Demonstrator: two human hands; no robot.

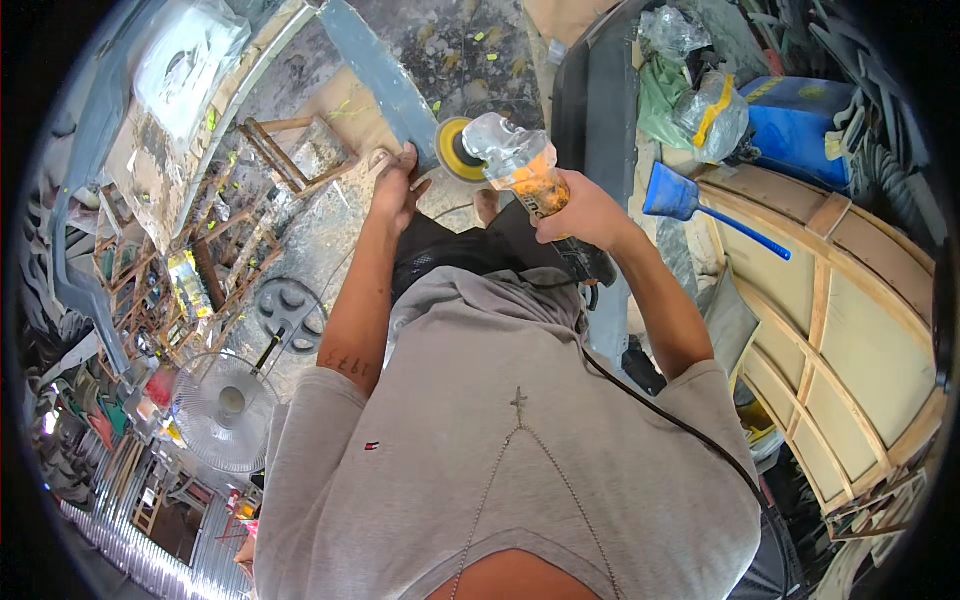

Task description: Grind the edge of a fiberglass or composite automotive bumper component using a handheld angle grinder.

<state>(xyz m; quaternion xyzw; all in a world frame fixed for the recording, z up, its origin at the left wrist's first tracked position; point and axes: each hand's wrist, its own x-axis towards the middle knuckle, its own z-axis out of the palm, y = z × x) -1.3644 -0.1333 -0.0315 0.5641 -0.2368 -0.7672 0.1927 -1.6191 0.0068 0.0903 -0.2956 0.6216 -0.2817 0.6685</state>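
My right hand [592, 212] is wrapped around the body of an orange angle grinder [530, 180], whose head is covered with clear plastic or tape. Its round yellow disc [446, 152] sits beside the end of a long grey panel [372, 70], close to the panel's right edge; whether they touch I cannot tell. My left hand [396, 188] grips the near end of that panel, thumb on top and fingers curled at the edge. A black power cord [680, 425] runs from the grinder across my shirt and over my right side.
A dark grey bumper-like part [590, 110] stands ahead on the right. Further right are a blue dustpan [672, 192], a blue container [795, 125] and a wood-framed panel [830, 340]. To the left are a standing fan [228, 400], wooden frames [290, 160] and a large curved panel [165, 150].
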